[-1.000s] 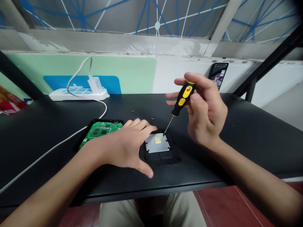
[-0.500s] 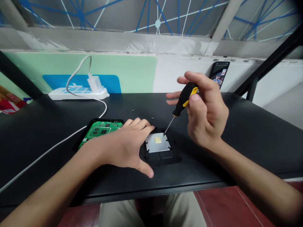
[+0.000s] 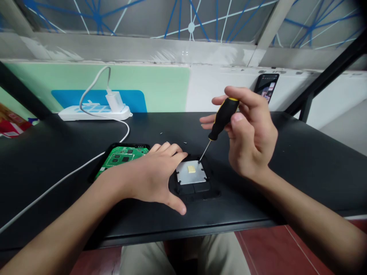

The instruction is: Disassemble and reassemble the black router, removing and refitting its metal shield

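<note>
My right hand [image 3: 252, 133] grips a black and yellow screwdriver [image 3: 225, 116], thumb and index finger on its handle and the other fingers raised. Its tip meets the upper right corner of a silver metal plate [image 3: 185, 176], which has a pale yellow pad [image 3: 191, 169] on it. The plate lies in a black plastic housing [image 3: 213, 194]. Thumb and fingers spread, my left hand [image 3: 151, 177] rests at the housing's left side. Partly behind that hand is a green circuit board [image 3: 126, 154] in a black case.
Small screws [image 3: 185, 143] lie on the black table [image 3: 246, 214] behind the housing. A white power strip [image 3: 94, 113] with a plugged-in charger [image 3: 114, 101] and cable is at the back left. A phone [image 3: 268, 88] leans at the back right.
The screwdriver handle has turned in my right hand, so its yellow part has moved from the side facing me to the upper edge. My left hand has stayed in place.
</note>
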The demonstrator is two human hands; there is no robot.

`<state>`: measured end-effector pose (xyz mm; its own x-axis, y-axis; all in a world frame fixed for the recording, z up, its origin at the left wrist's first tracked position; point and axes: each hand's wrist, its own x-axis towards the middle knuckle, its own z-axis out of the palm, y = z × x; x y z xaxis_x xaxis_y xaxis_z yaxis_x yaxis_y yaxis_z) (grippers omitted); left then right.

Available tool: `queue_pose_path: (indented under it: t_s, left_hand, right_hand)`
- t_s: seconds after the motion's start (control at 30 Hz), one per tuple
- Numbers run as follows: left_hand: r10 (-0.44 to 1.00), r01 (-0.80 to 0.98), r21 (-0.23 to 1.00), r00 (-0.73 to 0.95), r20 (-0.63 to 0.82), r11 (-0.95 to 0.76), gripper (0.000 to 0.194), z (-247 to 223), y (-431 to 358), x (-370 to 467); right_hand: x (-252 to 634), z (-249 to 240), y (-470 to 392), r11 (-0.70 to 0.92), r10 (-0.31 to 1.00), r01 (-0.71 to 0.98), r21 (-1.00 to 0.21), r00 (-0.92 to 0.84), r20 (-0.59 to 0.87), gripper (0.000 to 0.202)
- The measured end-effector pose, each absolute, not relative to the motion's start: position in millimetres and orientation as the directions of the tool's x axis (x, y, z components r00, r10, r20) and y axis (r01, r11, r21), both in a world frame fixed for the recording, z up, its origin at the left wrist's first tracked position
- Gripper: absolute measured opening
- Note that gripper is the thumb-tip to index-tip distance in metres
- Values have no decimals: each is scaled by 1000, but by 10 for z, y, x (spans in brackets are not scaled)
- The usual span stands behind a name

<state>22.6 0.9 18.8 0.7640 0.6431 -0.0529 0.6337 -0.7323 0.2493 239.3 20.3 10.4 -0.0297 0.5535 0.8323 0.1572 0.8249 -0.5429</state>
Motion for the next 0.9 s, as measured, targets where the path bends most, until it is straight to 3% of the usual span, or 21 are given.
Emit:
queue_pose_path:
  t_s: [0.33, 0.57, 0.9]
  left_hand:
    - [643, 636, 235, 764, -58, -735, 103, 190, 8, 225]
    - [636, 632, 214, 770, -62, -745, 100, 194, 10, 227]
    - [644, 643, 211, 761, -73, -736, 106, 195, 3, 238]
  right_hand:
    - [2417, 95, 235, 825, 463, 337, -454, 59, 884, 35]
    - [2419, 76, 222, 843, 523, 176, -508, -48, 851, 37]
    - [2432, 61, 315, 884, 406, 270, -383, -35, 913, 43]
